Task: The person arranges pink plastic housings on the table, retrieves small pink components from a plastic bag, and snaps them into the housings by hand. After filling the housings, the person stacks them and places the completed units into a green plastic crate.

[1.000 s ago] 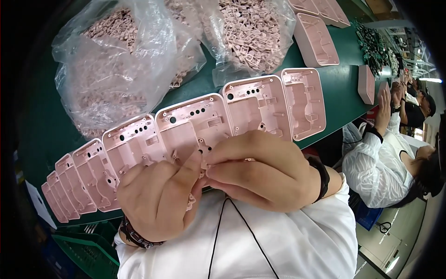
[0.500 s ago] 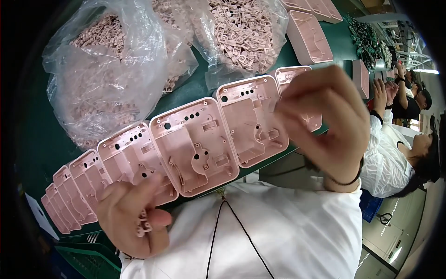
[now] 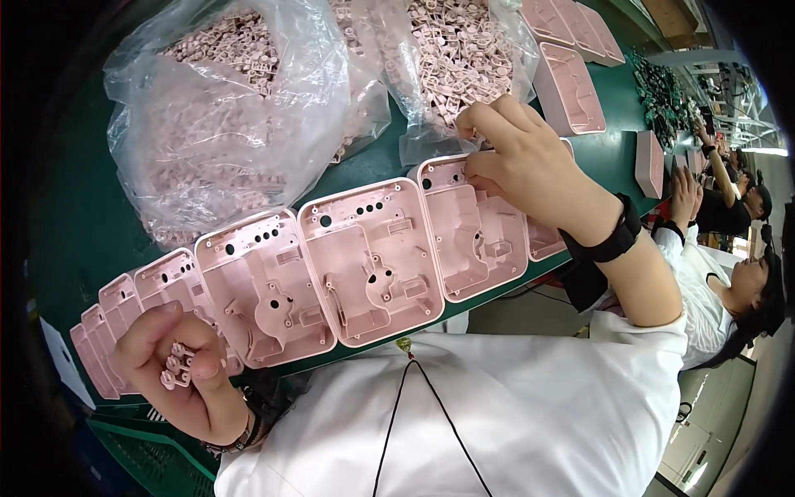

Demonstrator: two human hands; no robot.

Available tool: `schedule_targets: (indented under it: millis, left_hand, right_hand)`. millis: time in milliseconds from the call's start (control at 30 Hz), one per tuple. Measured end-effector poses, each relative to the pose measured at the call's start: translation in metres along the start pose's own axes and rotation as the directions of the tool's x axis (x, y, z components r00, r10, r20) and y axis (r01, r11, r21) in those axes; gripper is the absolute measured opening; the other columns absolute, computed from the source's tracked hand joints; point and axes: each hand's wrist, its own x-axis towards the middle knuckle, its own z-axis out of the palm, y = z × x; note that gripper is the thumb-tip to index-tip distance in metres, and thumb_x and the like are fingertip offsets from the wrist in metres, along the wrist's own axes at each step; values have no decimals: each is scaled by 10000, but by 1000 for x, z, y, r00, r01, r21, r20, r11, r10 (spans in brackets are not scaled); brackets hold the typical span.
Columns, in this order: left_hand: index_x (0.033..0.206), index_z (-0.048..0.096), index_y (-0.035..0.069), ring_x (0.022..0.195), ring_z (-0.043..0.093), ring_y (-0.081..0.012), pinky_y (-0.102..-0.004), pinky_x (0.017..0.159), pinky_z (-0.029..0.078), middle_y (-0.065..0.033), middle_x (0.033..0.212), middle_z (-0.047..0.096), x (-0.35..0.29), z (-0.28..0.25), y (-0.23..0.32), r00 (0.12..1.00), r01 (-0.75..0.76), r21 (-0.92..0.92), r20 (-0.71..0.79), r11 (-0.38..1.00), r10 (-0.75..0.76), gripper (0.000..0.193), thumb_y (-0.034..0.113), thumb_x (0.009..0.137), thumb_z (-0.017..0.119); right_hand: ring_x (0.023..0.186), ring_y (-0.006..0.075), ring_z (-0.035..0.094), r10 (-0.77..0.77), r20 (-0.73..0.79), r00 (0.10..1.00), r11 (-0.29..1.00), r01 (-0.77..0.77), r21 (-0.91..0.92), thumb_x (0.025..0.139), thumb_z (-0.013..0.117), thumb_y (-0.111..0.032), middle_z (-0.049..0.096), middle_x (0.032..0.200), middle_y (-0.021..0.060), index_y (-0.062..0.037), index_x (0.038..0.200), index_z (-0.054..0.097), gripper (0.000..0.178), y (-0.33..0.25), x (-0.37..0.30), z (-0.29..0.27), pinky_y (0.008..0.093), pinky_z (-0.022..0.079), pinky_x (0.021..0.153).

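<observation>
My left hand [image 3: 178,377] is curled around several small pink plastic parts [image 3: 176,364], which show between its fingers and palm. It hovers over the left part of a row of pink plastic housings [image 3: 377,273] with holes and posts inside. My right hand [image 3: 522,157] is above a housing [image 3: 472,236] farther right, its thumb and fingers apart and nothing visible between them. Its fingertips reach the near edge of an open clear bag [image 3: 530,62] full of small pink parts [image 3: 455,58].
A larger clear bag [image 3: 232,149] of pink parts lies at the left back. More pink housings [image 3: 570,87] stand at the back right, near a heap of dark green pieces [image 3: 662,95]. A green crate [image 3: 149,455] sits below the table edge at left. People work along the right.
My right hand has moved left and away from me, to the edge of the bag. My left hand has shifted left, still holding the parts. The whole view has shifted slightly.
</observation>
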Motion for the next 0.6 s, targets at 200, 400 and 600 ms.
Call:
schedule_targets:
  millis: [200,400,600]
  left_hand:
    - [1060,392,-36,469,341,-58,-188,467,235,-10,559,413,-4,4,2,998,-6,-20,-55,1000,5,436,316,863,555]
    - [1000,392,-14,512,371,-69,-189,491,257,-19,589,428,-7,-6,0,999,33,-75,-31,997,-35,362,273,861,563]
    - [977,373,-4,551,396,-83,-195,519,283,-41,633,474,-7,-4,2,990,142,-129,-6,981,-144,301,171,849,581]
  right_hand:
    - [946,210,452,-70,64,995,996,74,-58,620,614,-111,486,1088,14,-76,657,632,54,-4,5,-1,305,392,818]
    - [1021,234,445,-21,52,998,999,23,-32,643,633,-103,475,1169,37,-71,742,646,105,-7,-1,-22,320,388,854]
    - [1038,253,441,71,69,995,997,-71,-9,646,651,-55,464,1181,65,-70,805,631,161,-12,-7,-18,341,388,842]
